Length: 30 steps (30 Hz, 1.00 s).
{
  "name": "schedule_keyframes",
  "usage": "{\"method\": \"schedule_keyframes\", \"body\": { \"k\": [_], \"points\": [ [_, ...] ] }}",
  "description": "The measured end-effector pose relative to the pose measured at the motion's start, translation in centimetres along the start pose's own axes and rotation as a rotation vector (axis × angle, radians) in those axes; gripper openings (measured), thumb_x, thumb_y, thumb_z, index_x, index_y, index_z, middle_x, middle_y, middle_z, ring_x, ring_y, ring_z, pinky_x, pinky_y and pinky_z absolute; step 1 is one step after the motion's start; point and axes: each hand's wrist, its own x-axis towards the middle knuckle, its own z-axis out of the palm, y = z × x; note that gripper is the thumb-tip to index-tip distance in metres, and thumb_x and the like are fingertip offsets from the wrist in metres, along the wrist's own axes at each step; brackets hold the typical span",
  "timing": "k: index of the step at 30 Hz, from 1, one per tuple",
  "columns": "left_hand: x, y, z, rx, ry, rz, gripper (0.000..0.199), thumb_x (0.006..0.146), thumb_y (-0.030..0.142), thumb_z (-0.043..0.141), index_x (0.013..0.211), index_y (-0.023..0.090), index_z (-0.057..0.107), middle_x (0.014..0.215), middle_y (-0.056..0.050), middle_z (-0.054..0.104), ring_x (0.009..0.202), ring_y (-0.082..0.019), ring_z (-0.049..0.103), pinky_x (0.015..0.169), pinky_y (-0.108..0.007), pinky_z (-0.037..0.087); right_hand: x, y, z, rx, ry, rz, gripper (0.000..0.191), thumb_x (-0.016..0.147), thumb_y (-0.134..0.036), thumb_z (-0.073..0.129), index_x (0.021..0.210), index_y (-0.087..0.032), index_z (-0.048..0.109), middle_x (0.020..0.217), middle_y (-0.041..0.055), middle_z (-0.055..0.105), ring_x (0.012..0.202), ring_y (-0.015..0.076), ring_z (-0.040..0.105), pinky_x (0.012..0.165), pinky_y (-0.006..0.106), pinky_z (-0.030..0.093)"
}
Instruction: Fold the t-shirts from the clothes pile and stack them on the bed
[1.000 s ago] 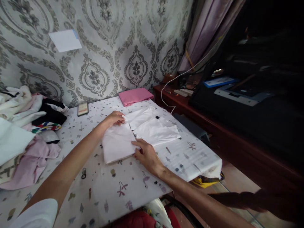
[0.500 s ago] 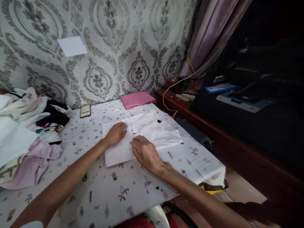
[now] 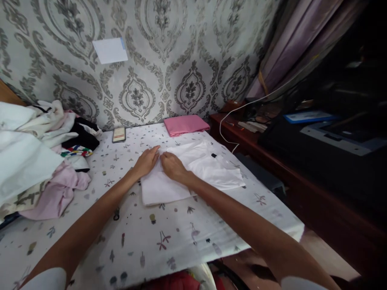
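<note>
A white shirt (image 3: 167, 187), partly folded, lies on the patterned tablecloth, its folded block at the left and looser, wrinkled cloth at the right. A small black label (image 3: 213, 155) shows on the loose part. My left hand (image 3: 147, 162) rests at the shirt's far left edge, fingers together and bent onto the cloth. Close beside it, my right hand (image 3: 173, 166) is closed on the same far part of the shirt, knuckles up. The fingertips of both hands are partly hidden, and the hands nearly touch.
A heap of mixed clothes (image 3: 39, 157) sits at the left. Against the wall lie a folded pink cloth (image 3: 186, 125) and a small framed card (image 3: 119, 134). To the right, a dark red wooden cabinet (image 3: 272, 161) borders the table, with a white cable (image 3: 222, 127) hanging over it.
My right hand has moved away from me and left, from the middle of the shirt to its far edge beside my left hand. The camera view has shifted slightly left.
</note>
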Motion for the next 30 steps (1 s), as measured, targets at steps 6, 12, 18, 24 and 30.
{"method": "schedule_keyframes", "body": {
  "k": [6,12,18,24,30],
  "points": [
    [-5.9,1.1,-1.0,0.187,-0.173,0.041,0.070,0.101,0.058,0.031,0.154,0.013,0.033,0.163,-0.017,0.030,0.153,-0.027,0.022,0.126,-0.050,0.011,2.2,1.9,2.1,0.046,0.015,0.040,0.044,0.104,-0.020,0.029,0.140,-0.003,0.049,0.153,0.0218,0.045,0.146,0.0262,0.036,0.118,0.041,0.029],
    [-13.3,4.1,-1.7,0.135,-0.291,0.383,0.066,0.101,0.060,0.034,0.157,0.024,0.031,0.165,-0.009,0.027,0.154,-0.023,0.019,0.127,-0.046,0.007,2.2,2.0,2.2,0.095,-0.007,0.083,0.048,0.105,-0.029,0.031,0.144,-0.005,0.047,0.158,0.0200,0.039,0.150,0.0248,0.030,0.121,0.041,0.024],
    [-12.7,3.6,-4.4,-0.154,-0.235,0.344,0.037,0.105,0.043,0.038,0.129,0.026,0.061,0.142,-0.006,0.061,0.136,-0.020,0.051,0.121,-0.041,0.028,0.9,-0.2,0.9,0.066,-0.037,0.074,0.050,0.103,-0.028,0.036,0.146,-0.003,0.045,0.160,0.0222,0.035,0.152,0.0284,0.025,0.123,0.047,0.019],
    [-5.4,-1.6,-4.9,-0.068,0.121,-0.215,0.031,0.094,0.033,0.047,0.117,0.016,0.059,0.115,-0.013,0.067,0.103,-0.026,0.065,0.089,-0.039,0.051,-3.4,-4.5,1.5,0.160,-0.053,-0.147,0.051,0.104,-0.037,0.039,0.147,-0.009,0.045,0.159,0.0210,0.037,0.150,0.0282,0.029,0.121,0.048,0.025],
    [-0.8,-4.2,-4.1,-0.016,-0.013,-0.536,0.029,0.084,0.042,0.058,0.101,0.020,0.063,0.082,-0.004,0.068,0.080,-0.024,0.064,0.065,-0.031,0.044,-7.9,-7.4,0.2,0.143,0.042,-0.236,0.053,0.087,-0.056,0.067,0.114,-0.011,0.062,0.120,0.0197,0.064,0.117,0.0335,0.056,0.099,0.049,0.047]
  ]
}}
